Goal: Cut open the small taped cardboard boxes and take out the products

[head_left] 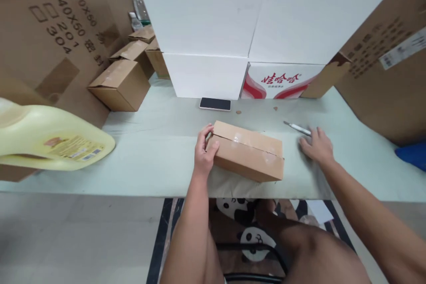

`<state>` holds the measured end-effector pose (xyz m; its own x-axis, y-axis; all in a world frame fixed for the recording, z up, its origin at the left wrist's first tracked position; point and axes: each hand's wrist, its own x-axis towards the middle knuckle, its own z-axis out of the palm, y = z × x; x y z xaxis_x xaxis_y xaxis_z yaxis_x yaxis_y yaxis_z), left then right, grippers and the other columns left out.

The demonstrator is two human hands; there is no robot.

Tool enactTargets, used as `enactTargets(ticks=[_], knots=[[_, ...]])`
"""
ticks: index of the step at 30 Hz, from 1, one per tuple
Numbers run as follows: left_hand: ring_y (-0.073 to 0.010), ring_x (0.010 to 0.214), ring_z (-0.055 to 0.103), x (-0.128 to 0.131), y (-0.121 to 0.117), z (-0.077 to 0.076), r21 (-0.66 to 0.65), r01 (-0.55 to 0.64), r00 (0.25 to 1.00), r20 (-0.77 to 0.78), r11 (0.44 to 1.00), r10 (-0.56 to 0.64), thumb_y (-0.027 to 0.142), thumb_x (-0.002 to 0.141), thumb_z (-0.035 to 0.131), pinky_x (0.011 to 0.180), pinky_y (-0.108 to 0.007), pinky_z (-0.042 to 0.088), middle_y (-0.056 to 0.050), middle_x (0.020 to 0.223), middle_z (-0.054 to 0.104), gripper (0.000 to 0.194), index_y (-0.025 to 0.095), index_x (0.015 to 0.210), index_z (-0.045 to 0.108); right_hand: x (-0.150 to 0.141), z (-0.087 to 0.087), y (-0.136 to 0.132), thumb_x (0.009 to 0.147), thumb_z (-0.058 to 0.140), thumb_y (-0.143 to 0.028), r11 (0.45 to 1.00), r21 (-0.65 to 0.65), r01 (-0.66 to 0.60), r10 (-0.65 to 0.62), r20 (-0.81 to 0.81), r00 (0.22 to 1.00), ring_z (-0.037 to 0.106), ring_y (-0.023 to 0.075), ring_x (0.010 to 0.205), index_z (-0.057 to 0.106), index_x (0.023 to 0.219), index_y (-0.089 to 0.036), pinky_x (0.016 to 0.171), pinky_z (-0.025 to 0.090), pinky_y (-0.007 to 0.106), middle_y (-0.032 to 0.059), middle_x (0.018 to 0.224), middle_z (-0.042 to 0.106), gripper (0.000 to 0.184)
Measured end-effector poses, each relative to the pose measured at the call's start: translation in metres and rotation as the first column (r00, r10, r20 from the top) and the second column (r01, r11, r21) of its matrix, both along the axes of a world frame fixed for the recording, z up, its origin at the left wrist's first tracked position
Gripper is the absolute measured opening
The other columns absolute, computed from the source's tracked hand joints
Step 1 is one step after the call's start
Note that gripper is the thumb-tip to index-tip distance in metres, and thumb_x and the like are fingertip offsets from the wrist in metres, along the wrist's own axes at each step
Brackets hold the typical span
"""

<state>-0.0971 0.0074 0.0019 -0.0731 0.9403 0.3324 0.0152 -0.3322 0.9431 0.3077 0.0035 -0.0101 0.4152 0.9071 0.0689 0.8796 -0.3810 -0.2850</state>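
A small brown cardboard box [248, 151] lies at a slant on the table before me, with clear tape across the seam of its top. My left hand [204, 151] grips the box's left end, thumb on top and fingers around the far side. To the right of the box, my right hand [317, 145] has its fingers closed at the near end of a slim white utility knife [297, 128]. The knife lies low over the tabletop, its tip pointing left and away from me. Part of its handle is hidden by the fingers.
A phone [215, 104] lies against stacked white boxes [206, 75] at the back. Small brown boxes [121, 84] and a pale yellow jug [56, 137] stand left. Large cardboard sheets flank both sides. The table's front edge [186, 196] runs above my legs.
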Motion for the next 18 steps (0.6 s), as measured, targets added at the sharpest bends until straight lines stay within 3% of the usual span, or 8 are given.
enactTargets(ticks=[3, 7, 10, 13, 15, 18], knots=[[-0.0328, 0.146, 0.047, 0.008, 0.003, -0.001, 0.026, 0.052, 0.997, -0.063, 0.998, -0.05, 0.043, 0.09, 0.063, 0.121, -0.052, 0.039, -0.012, 0.156, 0.051, 0.043, 0.026, 0.13, 0.062, 0.023, -0.006, 0.003, 0.092, 0.046, -0.04, 0.986, -0.162, -0.045, 0.054, 0.056, 0.997, 0.053, 0.0395, 0.136, 0.057, 0.135, -0.016, 0.114, 0.041, 0.059, 0.0228, 0.146, 0.057, 0.051], [-0.0333, 0.146, 0.047, 0.011, 0.005, 0.003, 0.052, 0.083, 0.991, -0.109, 0.995, -0.077, 0.031, 0.09, 0.06, 0.122, -0.057, 0.038, -0.008, 0.155, 0.053, 0.03, 0.027, 0.116, 0.072, 0.017, 0.0, -0.013, 0.092, 0.046, -0.039, 0.984, -0.179, -0.013, 0.015, 0.012, 1.0, 0.066, 0.0373, 0.11, 0.062, 0.123, -0.019, 0.098, 0.051, 0.058, 0.0199, 0.117, 0.072, 0.04], [-0.0328, 0.14, 0.052, 0.008, 0.003, 0.008, 0.087, 0.097, 0.988, -0.131, 0.991, -0.085, 0.026, 0.088, 0.058, 0.12, -0.057, 0.04, -0.007, 0.146, 0.058, 0.021, 0.024, 0.096, 0.077, -0.007, 0.021, -0.034, 0.092, 0.046, -0.038, 0.992, 0.101, 0.075, -0.04, -0.31, 0.95, 0.068, 0.0264, 0.08, 0.05, 0.136, -0.023, 0.082, 0.056, 0.047, 0.0093, 0.091, 0.073, 0.047], [-0.0329, 0.14, 0.052, 0.004, -0.001, 0.012, 0.101, 0.118, 0.982, -0.157, 0.988, -0.102, 0.024, 0.086, 0.056, 0.12, -0.058, 0.041, -0.006, 0.147, 0.057, 0.022, 0.024, 0.092, 0.077, -0.046, 0.056, -0.067, 0.089, 0.047, -0.042, 0.874, 0.427, 0.233, 0.106, -0.634, 0.766, 0.064, 0.0219, 0.066, 0.035, 0.146, -0.036, 0.066, 0.054, 0.039, 0.0008, 0.081, 0.065, 0.058], [-0.0333, 0.142, 0.05, 0.003, -0.005, 0.014, 0.097, 0.133, 0.978, -0.176, 0.986, -0.115, 0.023, 0.085, 0.054, 0.119, -0.058, 0.041, -0.007, 0.15, 0.055, 0.024, 0.023, 0.095, 0.076, -0.075, 0.083, -0.091, 0.087, 0.043, -0.047, 0.827, 0.48, 0.292, 0.187, -0.725, 0.663, 0.068, 0.0263, 0.074, 0.035, 0.146, -0.046, 0.064, 0.051, 0.042, 0.0044, 0.086, 0.065, 0.06], [-0.0343, 0.143, 0.047, 0.005, -0.014, 0.015, 0.124, 0.156, 0.971, -0.201, 0.98, -0.129, 0.029, 0.087, 0.055, 0.117, -0.057, 0.042, -0.01, 0.151, 0.052, 0.025, 0.023, 0.102, 0.073, -0.108, 0.113, -0.115, 0.089, 0.015, -0.055, 0.853, 0.412, 0.321, 0.167, -0.797, 0.58, 0.068, 0.0361, 0.097, 0.02, 0.157, -0.055, 0.069, 0.05, 0.055, 0.0144, 0.114, 0.066, 0.067]])
